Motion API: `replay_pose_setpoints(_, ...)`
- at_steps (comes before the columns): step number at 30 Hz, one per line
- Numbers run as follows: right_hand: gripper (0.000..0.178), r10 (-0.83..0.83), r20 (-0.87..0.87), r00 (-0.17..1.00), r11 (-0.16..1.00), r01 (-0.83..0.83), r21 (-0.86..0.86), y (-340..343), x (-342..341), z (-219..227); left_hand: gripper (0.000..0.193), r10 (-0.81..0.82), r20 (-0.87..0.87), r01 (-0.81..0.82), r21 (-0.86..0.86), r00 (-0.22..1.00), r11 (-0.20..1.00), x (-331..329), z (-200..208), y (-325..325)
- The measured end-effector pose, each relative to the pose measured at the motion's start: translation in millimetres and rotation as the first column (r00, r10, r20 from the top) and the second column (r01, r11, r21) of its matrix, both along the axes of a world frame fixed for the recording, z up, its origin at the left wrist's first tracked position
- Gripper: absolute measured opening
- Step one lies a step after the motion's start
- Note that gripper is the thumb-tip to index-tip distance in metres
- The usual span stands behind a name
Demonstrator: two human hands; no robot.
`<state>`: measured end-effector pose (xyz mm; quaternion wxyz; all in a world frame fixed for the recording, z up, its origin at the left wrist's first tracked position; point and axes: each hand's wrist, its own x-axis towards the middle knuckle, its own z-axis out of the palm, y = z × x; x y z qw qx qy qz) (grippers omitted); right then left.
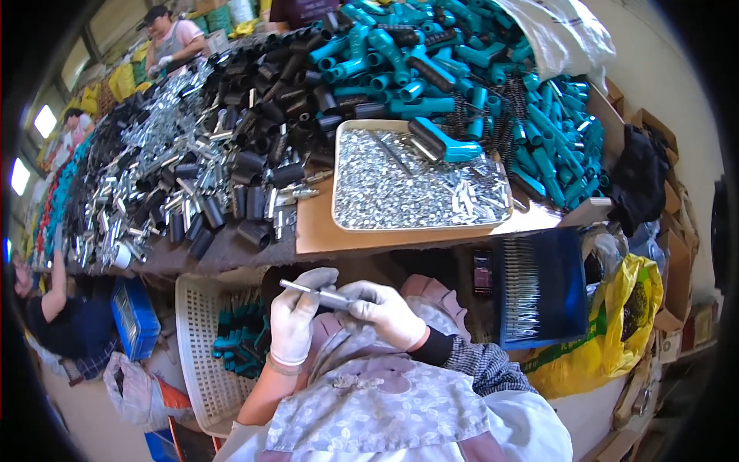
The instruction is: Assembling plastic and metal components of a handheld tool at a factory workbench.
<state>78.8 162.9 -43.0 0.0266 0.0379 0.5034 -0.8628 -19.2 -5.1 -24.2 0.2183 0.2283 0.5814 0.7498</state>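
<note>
Both my hands wear white gloves and meet above my lap, in front of the table edge. A slim silver metal rod (304,289) lies across my left hand (294,323), whose fingers are closed around it. My right hand (389,314) grips the thicker grey end of the same rod between thumb and fingers. That end is partly hidden by the right fingers. Beyond my hands on the table stands a white tray (346,229) of small silver metal pieces. On its pieces rest a teal and black handle (446,144) and a thin dark rod (391,152).
Teal handles (389,54), black sleeves (250,162) and silver metal parts (146,165) are heaped across the table. A white basket (192,331) with teal handles stands left of my lap. A blue bin (570,289) of metal rods and a yellow bag (616,339) are at right. Co-workers (181,38) are at left.
</note>
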Motion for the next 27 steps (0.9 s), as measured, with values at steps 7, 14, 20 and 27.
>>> replay_pose_setpoints(7,0.054,0.17,-0.128,0.977,0.973,-0.187,-0.137,5,9,-14,0.064,-0.068,-0.283,-0.001,-0.236,0.957,0.972,12,15,1)
replay_pose_setpoints(14,0.035,0.059,0.056,0.997,0.998,-0.058,-0.021,30,39,-22,0.05,-0.068,-0.168,0.022,-0.262,0.983,0.965,15,15,2)
replay_pose_setpoints(20,0.028,-0.126,0.175,0.976,0.992,0.126,0.009,43,88,-43,0.04,-0.635,-0.469,0.155,-0.717,0.614,0.68,20,10,28)
replay_pose_setpoints(27,0.029,-0.143,0.334,0.932,0.982,0.09,0.169,62,141,-44,0.03,-0.792,-0.541,0.265,-0.749,0.284,0.607,53,-10,80)
